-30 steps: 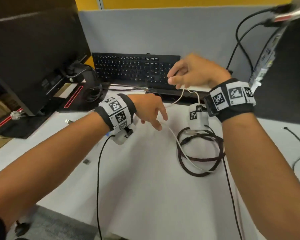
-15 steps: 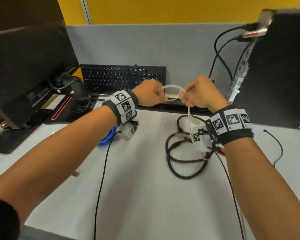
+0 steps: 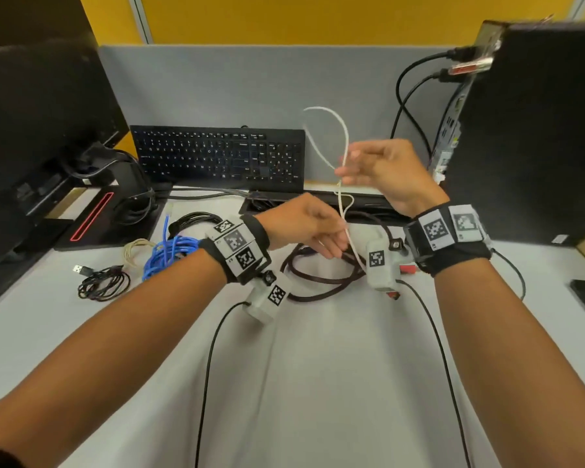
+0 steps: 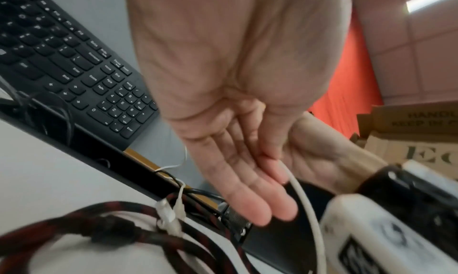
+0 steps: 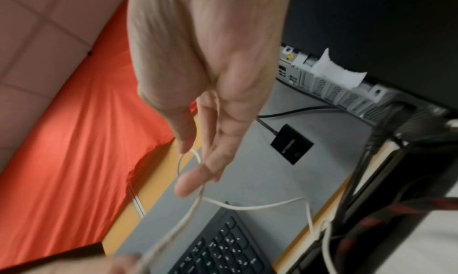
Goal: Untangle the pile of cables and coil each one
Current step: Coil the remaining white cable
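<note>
Desk (image 3: 318, 383), near edge: two thin black leads run from my wrist cameras toward 6 o'clock.

My left hand (image 3: 304, 228) sits at centre, fingers nearly straight in the left wrist view; the white cable (image 3: 343, 136) lies against the fingertips (image 4: 280, 209). I cannot tell whether they pinch it.

Just below it, toward 5 o'clock, the braided dark red-black cable (image 3: 318, 282) lies in loose loops on the desk, uncoiled; the white cable's lower run crosses it.

My right hand (image 3: 382, 173), at 1 o'clock from the left, is raised. Its fingers are loosely curled, the white cable is hooked over them, and a loop stands above the hand.

At 9 o'clock: blue cable bundle (image 3: 166, 255), small cream coil (image 3: 134, 249), black USB coil (image 3: 103, 283).

Beyond, a keyboard (image 3: 217, 157) at 12 o'clock.

Cardboard box (image 4: 416, 133), left wrist view: contents hidden; print partly reads "KEEP IN".
</note>
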Demonstrator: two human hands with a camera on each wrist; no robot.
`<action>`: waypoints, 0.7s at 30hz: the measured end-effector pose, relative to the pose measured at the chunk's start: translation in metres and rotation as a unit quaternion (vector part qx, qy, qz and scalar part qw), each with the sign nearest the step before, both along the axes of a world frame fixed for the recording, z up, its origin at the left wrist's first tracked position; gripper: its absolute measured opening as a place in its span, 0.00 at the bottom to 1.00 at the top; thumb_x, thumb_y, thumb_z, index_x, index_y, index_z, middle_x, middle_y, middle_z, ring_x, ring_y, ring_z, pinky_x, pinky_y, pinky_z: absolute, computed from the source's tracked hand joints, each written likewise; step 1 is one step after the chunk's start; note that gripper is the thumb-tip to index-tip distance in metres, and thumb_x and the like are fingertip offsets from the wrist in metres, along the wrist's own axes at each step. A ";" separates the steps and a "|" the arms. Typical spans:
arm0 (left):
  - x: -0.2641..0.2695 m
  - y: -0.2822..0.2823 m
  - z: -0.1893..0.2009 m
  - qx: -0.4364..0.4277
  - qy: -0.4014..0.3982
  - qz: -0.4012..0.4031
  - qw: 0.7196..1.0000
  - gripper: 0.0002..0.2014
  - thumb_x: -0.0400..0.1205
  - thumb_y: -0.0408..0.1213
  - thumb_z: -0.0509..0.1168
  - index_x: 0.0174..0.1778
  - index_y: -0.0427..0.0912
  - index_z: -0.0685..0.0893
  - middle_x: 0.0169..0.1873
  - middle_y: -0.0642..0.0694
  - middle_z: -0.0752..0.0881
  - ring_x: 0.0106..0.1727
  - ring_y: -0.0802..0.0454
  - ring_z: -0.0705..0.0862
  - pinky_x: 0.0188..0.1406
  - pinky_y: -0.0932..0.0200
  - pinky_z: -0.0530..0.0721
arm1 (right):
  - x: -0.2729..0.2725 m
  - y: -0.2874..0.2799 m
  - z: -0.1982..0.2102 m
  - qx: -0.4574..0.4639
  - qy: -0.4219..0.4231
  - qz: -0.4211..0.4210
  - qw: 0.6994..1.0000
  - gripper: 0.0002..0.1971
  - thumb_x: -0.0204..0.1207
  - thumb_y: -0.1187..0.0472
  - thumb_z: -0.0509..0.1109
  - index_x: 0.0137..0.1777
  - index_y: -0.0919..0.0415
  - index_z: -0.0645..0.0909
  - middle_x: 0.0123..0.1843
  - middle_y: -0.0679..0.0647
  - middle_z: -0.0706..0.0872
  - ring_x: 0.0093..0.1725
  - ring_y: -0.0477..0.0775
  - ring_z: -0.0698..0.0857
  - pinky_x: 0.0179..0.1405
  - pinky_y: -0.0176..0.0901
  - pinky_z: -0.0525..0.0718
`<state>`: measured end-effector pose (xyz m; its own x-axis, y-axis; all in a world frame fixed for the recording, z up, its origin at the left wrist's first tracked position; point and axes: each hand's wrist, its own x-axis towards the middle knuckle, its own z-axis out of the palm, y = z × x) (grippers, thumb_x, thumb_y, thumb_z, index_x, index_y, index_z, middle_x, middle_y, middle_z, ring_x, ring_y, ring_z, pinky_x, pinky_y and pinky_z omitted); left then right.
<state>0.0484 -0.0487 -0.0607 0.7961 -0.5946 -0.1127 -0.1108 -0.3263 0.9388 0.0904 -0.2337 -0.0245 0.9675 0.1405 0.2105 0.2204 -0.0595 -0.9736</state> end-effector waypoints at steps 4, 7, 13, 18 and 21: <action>0.007 0.002 0.010 -0.056 0.007 0.089 0.994 0.08 0.87 0.28 0.63 0.49 0.26 0.85 0.41 0.33 0.91 0.42 0.43 0.92 0.46 0.52 0.92 | -0.002 -0.014 -0.021 -0.146 0.054 0.082 0.984 0.10 0.85 0.65 0.70 0.59 0.70 0.88 0.54 0.66 0.92 0.47 0.58 0.94 0.43 0.41 0.91; 0.004 -0.003 0.010 -0.049 0.057 0.058 0.995 0.08 0.86 0.30 0.67 0.56 0.30 0.82 0.49 0.27 0.90 0.46 0.39 0.93 0.48 0.49 0.92 | -0.006 -0.019 -0.031 -0.236 0.052 0.172 0.955 0.07 0.82 0.63 0.74 0.55 0.64 0.92 0.48 0.62 0.94 0.48 0.58 0.94 0.47 0.45 0.92; 0.022 -0.012 0.023 -0.078 -0.017 0.216 0.973 0.10 0.87 0.23 0.57 0.44 0.28 0.83 0.25 0.49 0.77 0.17 0.58 0.71 0.16 0.66 0.73 | -0.013 -0.023 -0.029 -0.212 0.049 0.201 0.955 0.22 0.75 0.46 0.74 0.61 0.62 0.90 0.53 0.59 0.94 0.52 0.60 0.93 0.47 0.47 0.91; 0.056 0.000 0.074 -0.136 -0.006 0.310 0.941 0.11 0.91 0.37 0.55 0.45 0.39 0.75 0.22 0.52 0.68 0.17 0.60 0.62 0.14 0.68 0.59 | -0.022 -0.023 -0.028 -0.349 0.044 0.389 0.852 0.14 0.81 0.57 0.75 0.64 0.56 0.89 0.55 0.57 0.93 0.52 0.51 0.92 0.51 0.50 0.89; 0.073 0.017 0.088 -0.070 -0.079 0.374 0.921 0.07 0.91 0.37 0.54 0.52 0.36 0.71 0.29 0.48 0.69 0.22 0.56 0.65 0.15 0.67 0.64 | -0.021 -0.032 -0.028 -0.406 0.001 0.402 0.820 0.09 0.81 0.58 0.76 0.58 0.58 0.91 0.46 0.56 0.94 0.45 0.49 0.90 0.50 0.57 0.88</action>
